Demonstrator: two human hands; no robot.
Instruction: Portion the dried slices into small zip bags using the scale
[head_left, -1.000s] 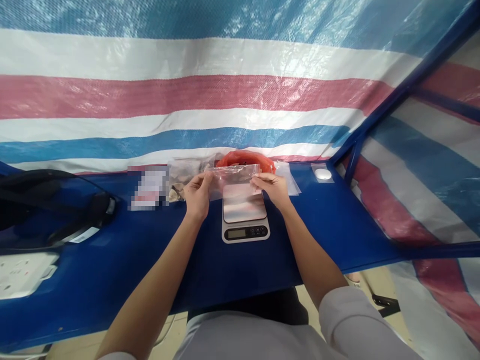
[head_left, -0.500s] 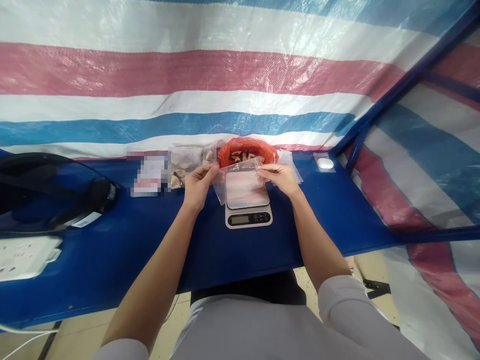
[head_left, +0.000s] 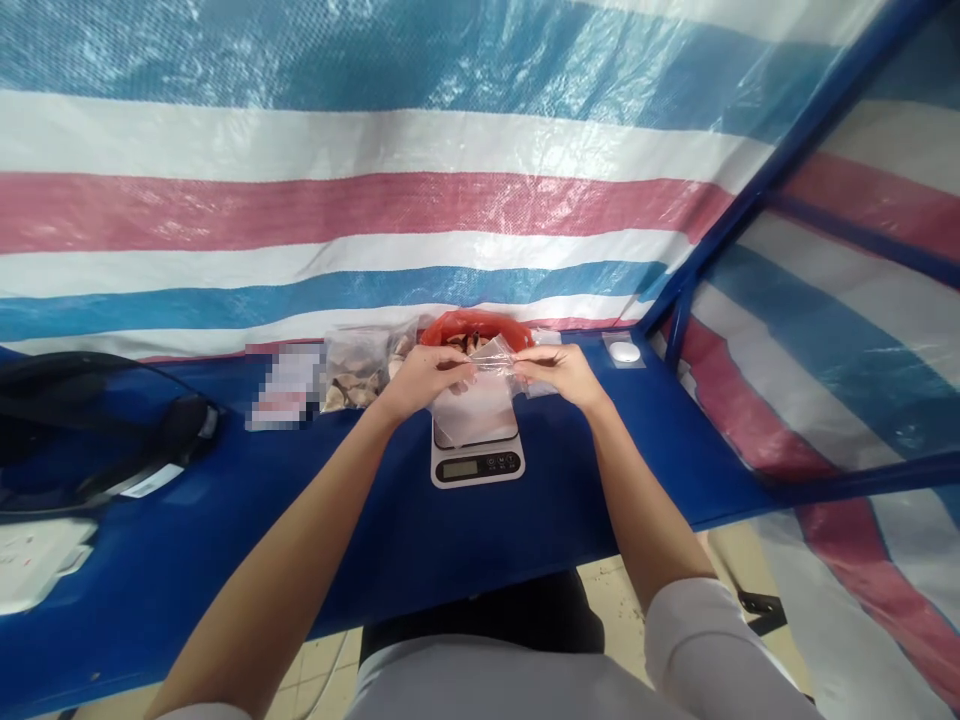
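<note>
My left hand (head_left: 427, 380) and my right hand (head_left: 556, 372) pinch the top edge of a clear zip bag (head_left: 474, 405) between them. The bag looks flat, with nothing seen inside, and hangs over the plate of a white kitchen scale (head_left: 478, 478). No digits can be made out on the scale's display. Just behind the hands stands an open red plastic bag (head_left: 474, 322) with dried brown-and-pale slices in it, partly covered by the clear bag. To the left of my left hand lies a filled clear bag (head_left: 351, 385) of similar pieces.
More flat clear bags (head_left: 545, 388) lie behind my right hand. A white round object (head_left: 625, 352) rests on a small packet at the back right. On the left are a black headset-like object (head_left: 187, 430) and a white power strip (head_left: 41, 562). Striped sheeting (head_left: 360, 210) walls the blue table.
My left hand has moved right along the bag's edge, closer to my right hand. The bag now hangs lower over the scale plate. The view has tilted up and shifted slightly right.
</note>
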